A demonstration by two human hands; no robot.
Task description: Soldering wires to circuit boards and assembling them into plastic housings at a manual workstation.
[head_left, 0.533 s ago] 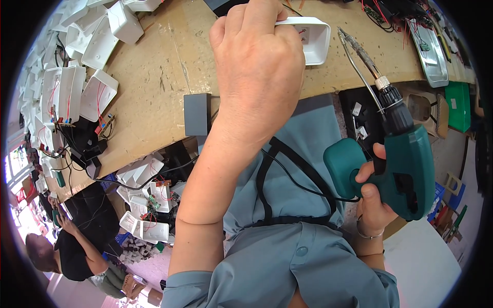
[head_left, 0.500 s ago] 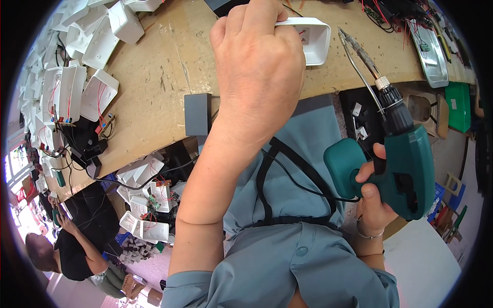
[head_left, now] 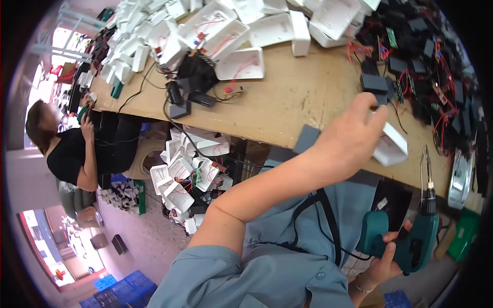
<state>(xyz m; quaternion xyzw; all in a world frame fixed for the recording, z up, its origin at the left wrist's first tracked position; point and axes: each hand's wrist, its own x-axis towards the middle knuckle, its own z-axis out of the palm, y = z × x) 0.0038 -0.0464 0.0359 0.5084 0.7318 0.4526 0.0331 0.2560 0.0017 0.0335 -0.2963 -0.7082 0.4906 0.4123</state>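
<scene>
My left hand [head_left: 348, 139] reaches over the table edge, fingers closed at the rim of a small open white plastic box [head_left: 392, 150]; the fingertips are partly hidden. Just beyond those fingers sits a dark grey block [head_left: 374, 83]. Another flat grey block [head_left: 306, 138] lies at the table's front edge, beside my left wrist. Low at the right, my right hand [head_left: 386, 261] grips a green soldering gun [head_left: 415, 246]. Its metal tip and thin feed tube point up toward the table edge, apart from the white box.
Piles of white boxes [head_left: 272, 30] cover the back of the wooden table [head_left: 298, 77]. Circuit boards with red wires and dark blocks [head_left: 418, 66] heap at the right, near a metal tray [head_left: 460, 177]. A black cable [head_left: 197, 149] hangs at the front. Another person [head_left: 72, 143] works at the far left.
The view has swung left, showing more of the table, floor and other person. Both hands now appear farther right and lower. The soldering gun stays in my right hand.
</scene>
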